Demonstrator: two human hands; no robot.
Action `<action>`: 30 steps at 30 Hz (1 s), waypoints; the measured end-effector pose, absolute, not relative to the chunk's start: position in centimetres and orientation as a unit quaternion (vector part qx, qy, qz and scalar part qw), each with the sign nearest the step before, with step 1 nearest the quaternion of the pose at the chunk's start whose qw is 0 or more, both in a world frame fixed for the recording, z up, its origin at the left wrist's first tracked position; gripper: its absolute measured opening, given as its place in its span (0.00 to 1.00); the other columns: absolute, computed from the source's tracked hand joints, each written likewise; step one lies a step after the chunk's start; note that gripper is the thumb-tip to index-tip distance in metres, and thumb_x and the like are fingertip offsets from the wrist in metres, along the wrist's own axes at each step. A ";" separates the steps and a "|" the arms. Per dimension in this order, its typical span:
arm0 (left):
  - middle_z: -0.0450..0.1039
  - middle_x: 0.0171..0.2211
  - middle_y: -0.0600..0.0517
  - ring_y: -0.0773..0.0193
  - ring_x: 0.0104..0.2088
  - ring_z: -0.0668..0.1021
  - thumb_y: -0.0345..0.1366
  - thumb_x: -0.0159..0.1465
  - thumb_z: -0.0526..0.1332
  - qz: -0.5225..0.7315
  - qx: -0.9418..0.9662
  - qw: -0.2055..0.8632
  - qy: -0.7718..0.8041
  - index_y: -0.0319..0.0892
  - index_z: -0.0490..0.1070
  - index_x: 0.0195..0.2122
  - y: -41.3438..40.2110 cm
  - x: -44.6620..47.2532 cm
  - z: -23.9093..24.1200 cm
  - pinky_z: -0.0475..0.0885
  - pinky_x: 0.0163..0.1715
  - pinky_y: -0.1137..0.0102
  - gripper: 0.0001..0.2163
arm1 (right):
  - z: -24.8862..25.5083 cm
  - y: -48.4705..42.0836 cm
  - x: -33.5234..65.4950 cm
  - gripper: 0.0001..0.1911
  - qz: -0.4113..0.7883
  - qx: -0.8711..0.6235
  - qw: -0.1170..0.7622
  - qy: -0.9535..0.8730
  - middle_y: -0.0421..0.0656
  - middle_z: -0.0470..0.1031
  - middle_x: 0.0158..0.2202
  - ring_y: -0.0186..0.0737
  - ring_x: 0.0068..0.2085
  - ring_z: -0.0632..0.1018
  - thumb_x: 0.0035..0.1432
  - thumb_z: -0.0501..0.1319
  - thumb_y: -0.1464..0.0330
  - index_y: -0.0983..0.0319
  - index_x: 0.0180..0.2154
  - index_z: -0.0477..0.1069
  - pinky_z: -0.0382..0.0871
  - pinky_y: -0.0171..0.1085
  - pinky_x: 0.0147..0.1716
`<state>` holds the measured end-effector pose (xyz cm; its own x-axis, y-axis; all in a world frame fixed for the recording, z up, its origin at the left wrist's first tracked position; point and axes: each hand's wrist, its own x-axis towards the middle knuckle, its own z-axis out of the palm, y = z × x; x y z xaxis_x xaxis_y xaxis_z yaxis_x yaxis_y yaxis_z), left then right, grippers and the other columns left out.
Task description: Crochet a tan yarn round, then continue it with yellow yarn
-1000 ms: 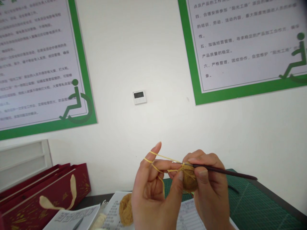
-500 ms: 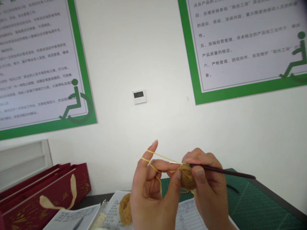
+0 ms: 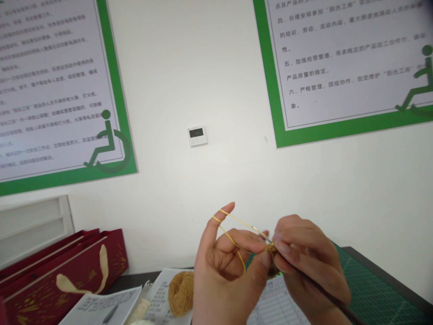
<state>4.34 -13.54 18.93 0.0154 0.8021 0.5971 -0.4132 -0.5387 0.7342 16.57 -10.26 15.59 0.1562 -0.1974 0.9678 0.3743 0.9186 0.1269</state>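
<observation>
My left hand [image 3: 230,266] pinches a small tan crochet piece [image 3: 273,266] between thumb and finger. Its raised index finger carries yellow yarn [image 3: 233,241] looped around it, and a strand slants down from there to the work. My right hand [image 3: 307,262] is closed around a crochet hook [image 3: 314,284] with a dark handle. The hook's thin metal tip points up and left beside the yarn, above the piece. Fingers of both hands cover much of the crochet piece. A ball of tan yarn [image 3: 181,293] lies on papers left of my left hand.
A green cutting mat [image 3: 368,280] covers the table at right. Printed papers [image 3: 277,300] lie below my hands. At left stand dark red gift bags [image 3: 67,280], with a sheet [image 3: 101,307] and a pen [image 3: 110,314] in front. A thermostat [image 3: 197,136] and green-framed posters [image 3: 277,113] hang on the wall.
Both hands have moved right. The hook has turned from nearly level to a steep slant, its handle now lower right. More of the yarn ball shows.
</observation>
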 end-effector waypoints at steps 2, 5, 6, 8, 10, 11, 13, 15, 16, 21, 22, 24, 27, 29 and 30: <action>0.75 0.25 0.54 0.64 0.27 0.78 0.30 0.50 0.71 0.636 0.550 0.514 0.170 0.42 0.61 0.59 -13.2 3.8 19.0 0.76 0.33 0.67 0.35 | 15.6 -10.1 16.0 0.09 -0.085 -0.054 0.782 -0.615 0.42 0.73 0.32 0.41 0.32 0.74 0.58 0.61 0.71 0.55 0.41 0.74 0.70 0.44 0.29; 0.74 0.25 0.55 0.66 0.26 0.76 0.29 0.49 0.72 0.628 0.549 0.525 0.169 0.44 0.58 0.61 -13.2 3.0 19.5 0.73 0.29 0.72 0.39 | 16.2 -10.2 15.2 0.05 0.056 -0.039 0.784 -0.616 0.42 0.70 0.29 0.40 0.31 0.73 0.61 0.59 0.66 0.57 0.37 0.74 0.68 0.41 0.27; 0.74 0.25 0.56 0.67 0.26 0.76 0.28 0.50 0.72 0.632 0.549 0.519 0.171 0.45 0.56 0.62 -13.4 2.9 19.6 0.73 0.29 0.73 0.40 | 16.5 -10.3 15.0 0.06 0.075 -0.035 0.781 -0.619 0.42 0.70 0.29 0.39 0.31 0.73 0.61 0.59 0.65 0.58 0.36 0.73 0.68 0.41 0.27; 0.74 0.25 0.56 0.67 0.25 0.76 0.27 0.50 0.71 0.644 0.548 0.505 0.176 0.47 0.54 0.64 -13.8 2.8 19.9 0.73 0.29 0.73 0.42 | 16.7 -10.6 15.0 0.06 0.067 -0.039 0.776 -0.626 0.42 0.71 0.29 0.40 0.31 0.73 0.62 0.58 0.66 0.59 0.36 0.73 0.69 0.40 0.27; 0.74 0.25 0.55 0.66 0.26 0.76 0.27 0.50 0.71 0.656 0.543 0.491 0.180 0.48 0.53 0.64 -14.2 3.0 20.0 0.73 0.29 0.72 0.43 | 16.5 -11.0 15.4 0.06 -0.010 -0.070 0.766 -0.639 0.44 0.73 0.31 0.41 0.33 0.75 0.61 0.58 0.70 0.59 0.39 0.73 0.71 0.41 0.29; 0.74 0.25 0.55 0.65 0.27 0.77 0.27 0.50 0.71 0.660 0.541 0.488 0.184 0.48 0.52 0.65 -14.3 3.1 20.0 0.74 0.30 0.72 0.43 | 16.3 -11.1 15.6 0.08 -0.072 -0.093 0.757 -0.643 0.44 0.74 0.32 0.41 0.34 0.75 0.60 0.59 0.73 0.59 0.40 0.73 0.71 0.42 0.30; 0.75 0.26 0.54 0.65 0.26 0.77 0.28 0.50 0.71 0.652 0.539 0.499 0.188 0.47 0.54 0.64 -14.3 3.3 19.8 0.74 0.29 0.71 0.42 | 15.8 -11.4 16.2 0.14 -0.205 -0.128 0.733 -0.636 0.44 0.75 0.35 0.41 0.35 0.76 0.55 0.61 0.79 0.57 0.42 0.74 0.73 0.43 0.33; 0.75 0.26 0.53 0.65 0.25 0.76 0.29 0.48 0.73 0.617 0.538 0.544 0.184 0.44 0.58 0.62 -13.9 3.4 19.5 0.73 0.28 0.71 0.41 | 15.3 -11.4 16.5 0.16 -0.277 -0.112 0.723 -0.623 0.43 0.75 0.36 0.40 0.35 0.76 0.54 0.63 0.79 0.56 0.43 0.74 0.73 0.43 0.32; 0.75 0.26 0.53 0.65 0.25 0.76 0.29 0.47 0.73 0.596 0.535 0.573 0.177 0.42 0.60 0.61 -13.6 3.3 19.4 0.73 0.29 0.70 0.40 | 15.2 -11.3 16.5 0.15 -0.271 -0.091 0.731 -0.619 0.43 0.75 0.36 0.40 0.34 0.76 0.55 0.63 0.77 0.57 0.44 0.74 0.73 0.43 0.31; 0.74 0.26 0.52 0.65 0.27 0.76 0.28 0.44 0.74 0.567 0.529 0.611 0.159 0.40 0.61 0.60 -12.8 2.5 19.4 0.71 0.30 0.72 0.41 | 15.8 -11.0 15.4 0.06 0.022 -0.019 0.786 -0.618 0.43 0.73 0.31 0.40 0.31 0.74 0.62 0.59 0.68 0.57 0.41 0.73 0.70 0.41 0.26; 0.74 0.25 0.53 0.65 0.27 0.75 0.28 0.45 0.74 0.575 0.532 0.600 0.160 0.41 0.60 0.61 -12.8 2.3 19.6 0.70 0.29 0.73 0.42 | 16.0 -11.0 15.1 0.05 0.074 -0.009 0.791 -0.608 0.42 0.73 0.30 0.39 0.30 0.74 0.63 0.59 0.67 0.57 0.39 0.73 0.69 0.40 0.26; 0.73 0.25 0.54 0.65 0.28 0.75 0.27 0.46 0.73 0.591 0.540 0.576 0.164 0.43 0.58 0.62 -12.9 2.1 19.8 0.70 0.30 0.72 0.42 | 16.3 -11.1 14.6 0.04 0.133 0.009 0.803 -0.581 0.42 0.72 0.29 0.39 0.31 0.74 0.63 0.59 0.65 0.57 0.38 0.72 0.68 0.39 0.27; 0.74 0.25 0.53 0.65 0.28 0.75 0.27 0.48 0.72 0.603 0.552 0.549 0.172 0.44 0.56 0.64 -13.2 1.9 19.9 0.71 0.30 0.72 0.42 | 16.3 -11.3 14.4 0.05 0.165 0.008 0.821 -0.547 0.41 0.71 0.29 0.38 0.31 0.74 0.64 0.57 0.65 0.58 0.37 0.70 0.67 0.39 0.29; 0.74 0.26 0.53 0.66 0.27 0.75 0.28 0.49 0.72 0.604 0.561 0.539 0.176 0.44 0.55 0.64 -13.2 1.8 20.0 0.71 0.29 0.72 0.42 | 16.2 -11.5 14.5 0.06 0.185 -0.002 0.821 -0.539 0.41 0.70 0.28 0.37 0.31 0.73 0.65 0.56 0.65 0.58 0.37 0.70 0.67 0.38 0.29; 0.74 0.26 0.53 0.66 0.26 0.75 0.28 0.49 0.72 0.603 0.565 0.534 0.179 0.43 0.55 0.64 -13.3 1.8 20.0 0.71 0.29 0.72 0.42 | 16.2 -11.6 14.6 0.06 0.198 -0.007 0.821 -0.536 0.41 0.70 0.28 0.37 0.30 0.72 0.65 0.55 0.65 0.58 0.37 0.69 0.67 0.37 0.29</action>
